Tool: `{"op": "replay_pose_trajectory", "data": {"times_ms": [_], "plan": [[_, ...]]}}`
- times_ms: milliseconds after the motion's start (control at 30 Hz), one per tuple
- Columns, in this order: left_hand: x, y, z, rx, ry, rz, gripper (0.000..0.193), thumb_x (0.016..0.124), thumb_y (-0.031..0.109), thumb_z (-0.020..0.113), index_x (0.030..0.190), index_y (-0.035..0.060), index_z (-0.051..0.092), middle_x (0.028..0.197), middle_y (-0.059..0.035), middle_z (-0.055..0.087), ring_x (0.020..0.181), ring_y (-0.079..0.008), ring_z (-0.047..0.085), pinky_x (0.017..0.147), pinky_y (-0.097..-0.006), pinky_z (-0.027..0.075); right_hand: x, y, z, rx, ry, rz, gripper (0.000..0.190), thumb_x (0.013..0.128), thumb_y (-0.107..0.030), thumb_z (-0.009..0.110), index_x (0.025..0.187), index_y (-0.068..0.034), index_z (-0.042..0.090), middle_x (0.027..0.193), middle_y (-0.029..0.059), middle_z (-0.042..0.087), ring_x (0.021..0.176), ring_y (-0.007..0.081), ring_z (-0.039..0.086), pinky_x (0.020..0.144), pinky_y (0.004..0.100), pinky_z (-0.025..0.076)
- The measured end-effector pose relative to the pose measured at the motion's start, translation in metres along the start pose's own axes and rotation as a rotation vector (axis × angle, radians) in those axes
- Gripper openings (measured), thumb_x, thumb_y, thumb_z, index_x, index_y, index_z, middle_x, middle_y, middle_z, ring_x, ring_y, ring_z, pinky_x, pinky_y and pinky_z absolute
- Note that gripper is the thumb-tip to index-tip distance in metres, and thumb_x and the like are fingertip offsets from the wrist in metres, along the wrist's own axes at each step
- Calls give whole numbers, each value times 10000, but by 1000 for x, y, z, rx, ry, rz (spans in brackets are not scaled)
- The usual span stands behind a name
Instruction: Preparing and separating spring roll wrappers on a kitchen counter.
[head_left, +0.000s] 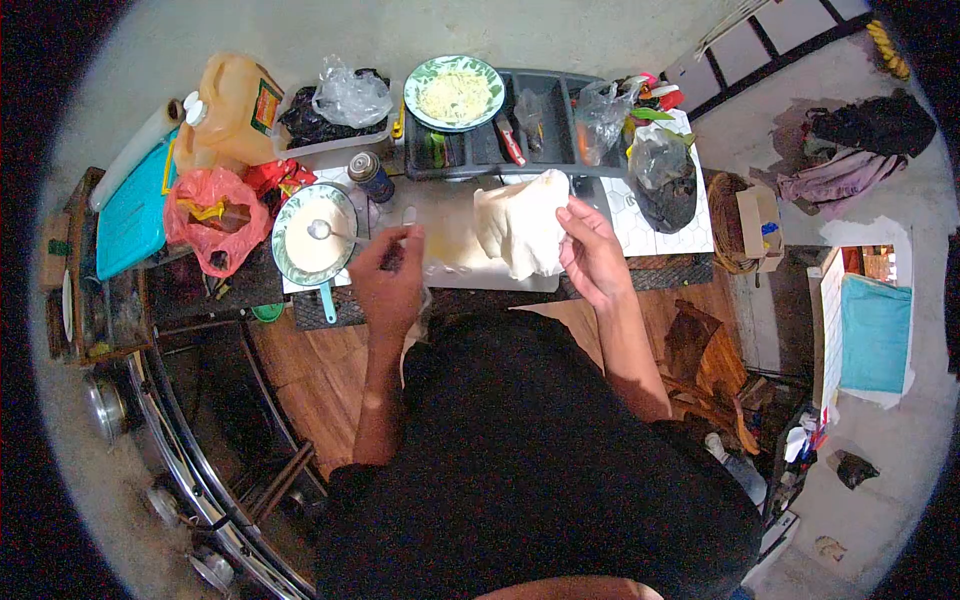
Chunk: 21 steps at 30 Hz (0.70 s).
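Observation:
My left hand grips the handle of a metal spoon, whose bowl is over a green-and-white enamel bowl of pale, creamy contents. To the right, my right hand pinches the edge of a floppy white sheet, possibly dough, raised over a shiny metal surface. A turquoise handle lies at the near side of the enamel bowl. Behind the sheet, an enamel plate of pale shreds rests on a dark compartment tray.
Around the worktop stand a dark jar, a pink plastic bag, a large yellowish jerrycan and a clear plastic tub holding bags. More plastic bags lie at right. A red-handled tool is in the tray.

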<state>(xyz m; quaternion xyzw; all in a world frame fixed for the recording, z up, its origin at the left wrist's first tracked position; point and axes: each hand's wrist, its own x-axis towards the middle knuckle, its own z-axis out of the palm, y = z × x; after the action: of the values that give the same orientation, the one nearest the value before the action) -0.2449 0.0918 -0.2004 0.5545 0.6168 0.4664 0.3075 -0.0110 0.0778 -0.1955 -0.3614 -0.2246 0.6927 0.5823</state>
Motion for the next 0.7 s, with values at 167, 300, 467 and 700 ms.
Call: {"op": "replay_pose_trajectory", "data": {"times_ms": [167, 300, 467, 700], "plan": [[-14, 0, 28, -13, -318, 2, 203, 796, 242, 657, 844, 45, 663, 556, -41, 527, 513, -97, 480, 494, -273, 373, 2, 9, 1, -27, 59, 30, 274, 894, -54, 500, 1155, 27, 495, 951, 56, 620, 711, 81, 612, 605, 215, 525], [-26, -80, 52, 53, -417, -144, 252, 786, 295, 641, 868, 57, 667, 588, -65, 561, 540, -131, 510, 525, -300, 400, 11, 28, -39, -9, 112, 30, 260, 884, -52, 519, 1136, 9, 492, 885, 36, 608, 645, 61, 578, 554, 200, 497], [-44, -149, 59, -228, -606, -380, 350, 855, 356, 581, 853, 16, 667, 664, -38, 586, 565, -145, 512, 530, -298, 402, 13, 47, -51, 18, 239, 96, 195, 882, -31, 506, 1076, -7, 510, 837, 33, 611, 640, 66, 582, 551, 209, 509], [-49, -180, 68, -570, -780, -994, 640, 884, 590, 390, 1063, 15, 608, 802, -62, 590, 683, -144, 529, 658, -262, 459, 55, 104, -64, 183, 123, 227, 206, 888, -30, 481, 1094, -22, 487, 879, 50, 604, 679, 98, 582, 613, 237, 509]]}}
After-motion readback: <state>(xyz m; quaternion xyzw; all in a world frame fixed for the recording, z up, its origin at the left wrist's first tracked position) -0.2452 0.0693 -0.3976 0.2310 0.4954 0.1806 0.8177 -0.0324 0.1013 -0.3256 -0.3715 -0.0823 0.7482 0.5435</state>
